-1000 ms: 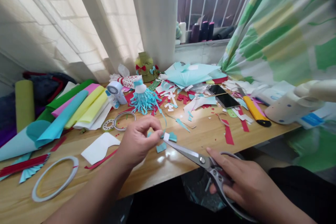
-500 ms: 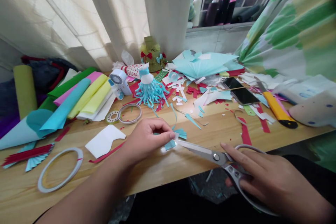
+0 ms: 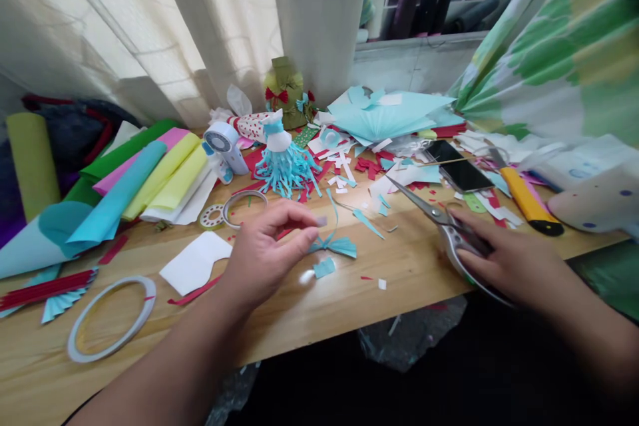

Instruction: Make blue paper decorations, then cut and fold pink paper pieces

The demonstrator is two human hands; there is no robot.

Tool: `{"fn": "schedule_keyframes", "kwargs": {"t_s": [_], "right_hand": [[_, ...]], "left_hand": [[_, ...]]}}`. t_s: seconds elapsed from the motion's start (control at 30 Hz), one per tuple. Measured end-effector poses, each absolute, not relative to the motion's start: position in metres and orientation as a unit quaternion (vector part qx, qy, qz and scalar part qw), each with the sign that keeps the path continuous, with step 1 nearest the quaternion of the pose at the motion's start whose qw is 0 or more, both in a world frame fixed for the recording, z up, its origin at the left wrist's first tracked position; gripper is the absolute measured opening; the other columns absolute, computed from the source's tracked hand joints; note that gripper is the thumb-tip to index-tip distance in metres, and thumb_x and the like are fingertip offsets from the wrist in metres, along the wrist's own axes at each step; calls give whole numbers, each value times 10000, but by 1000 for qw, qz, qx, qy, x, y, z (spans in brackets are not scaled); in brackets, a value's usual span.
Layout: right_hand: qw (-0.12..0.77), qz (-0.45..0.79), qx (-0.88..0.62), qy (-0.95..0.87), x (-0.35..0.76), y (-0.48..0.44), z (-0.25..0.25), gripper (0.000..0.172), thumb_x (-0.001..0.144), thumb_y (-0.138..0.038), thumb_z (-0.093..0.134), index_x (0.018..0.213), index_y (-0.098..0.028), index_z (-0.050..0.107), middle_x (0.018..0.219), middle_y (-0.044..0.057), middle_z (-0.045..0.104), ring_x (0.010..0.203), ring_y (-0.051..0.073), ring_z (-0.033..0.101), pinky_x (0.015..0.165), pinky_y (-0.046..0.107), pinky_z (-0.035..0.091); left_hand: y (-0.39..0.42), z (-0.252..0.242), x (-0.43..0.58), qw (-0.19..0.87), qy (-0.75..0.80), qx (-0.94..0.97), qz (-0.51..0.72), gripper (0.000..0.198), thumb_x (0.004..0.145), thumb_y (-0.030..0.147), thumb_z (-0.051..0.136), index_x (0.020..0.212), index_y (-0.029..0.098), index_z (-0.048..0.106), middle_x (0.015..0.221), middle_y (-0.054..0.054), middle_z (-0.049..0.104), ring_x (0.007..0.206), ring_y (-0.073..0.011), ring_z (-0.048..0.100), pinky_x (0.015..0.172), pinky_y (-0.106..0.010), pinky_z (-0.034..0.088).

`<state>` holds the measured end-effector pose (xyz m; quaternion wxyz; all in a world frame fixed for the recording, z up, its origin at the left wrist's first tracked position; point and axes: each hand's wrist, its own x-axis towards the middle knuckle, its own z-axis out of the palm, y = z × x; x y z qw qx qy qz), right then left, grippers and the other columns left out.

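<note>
My left hand (image 3: 269,246) is over the middle of the table, with a small whitish piece of tape (image 3: 321,220) at its fingertips. My right hand (image 3: 504,253) is closed round the handles of a pair of scissors (image 3: 434,213), whose blades point up and left and look closed. Below my left fingertips lies a blue crepe paper bow (image 3: 339,246) with a thin loop rising behind it. A small blue paper square (image 3: 324,268) rests just in front of the bow. To its right is a tiny white scrap (image 3: 382,284).
Rolls of coloured paper (image 3: 120,193) lie at the left, near a large tape roll (image 3: 112,319). A blue fringed paper piece (image 3: 284,166) stands at the back beside a small fan (image 3: 224,143). A phone (image 3: 459,166) and a yellow cutter (image 3: 532,200) lie at the right.
The scissors have moved away from my left hand, up and to the right, and their blades have swung upward. My left hand has lifted slightly with the small piece; a white scrap now lies on the table.
</note>
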<state>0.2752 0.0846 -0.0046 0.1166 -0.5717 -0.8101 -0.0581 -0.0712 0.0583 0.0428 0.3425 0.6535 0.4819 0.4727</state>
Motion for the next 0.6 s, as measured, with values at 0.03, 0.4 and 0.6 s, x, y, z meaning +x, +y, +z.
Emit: {"fn": "schedule_keyframes", "kwargs": {"t_s": [0.03,0.4,0.6], "right_hand": [[102,-53,-576,-809,273,94,-4,511,789,-343,554,1262,-151,541,1046,148,704,698,268,698,572,339,543],[79,-23,-544,-835,252,130,-13,400,812,-404,494,1134,-189,594,1099,98,669,934,281,636,757,388,508],[104,-37,-512,-852,251,127,-8,408,809,-386,518,1146,-168,590,995,126,638,890,290,613,727,404,508]], "left_hand": [[59,43,-71,325,488,682,438,65,786,192,603,849,203,613,858,-16,624,786,-150,585,745,-290,464],[76,19,-86,168,437,856,219,425,780,237,590,1182,268,456,977,-46,558,841,-199,557,748,-347,440],[81,5,-83,207,420,854,226,470,772,94,519,1195,269,412,983,-30,529,777,-154,559,714,-323,453]]}}
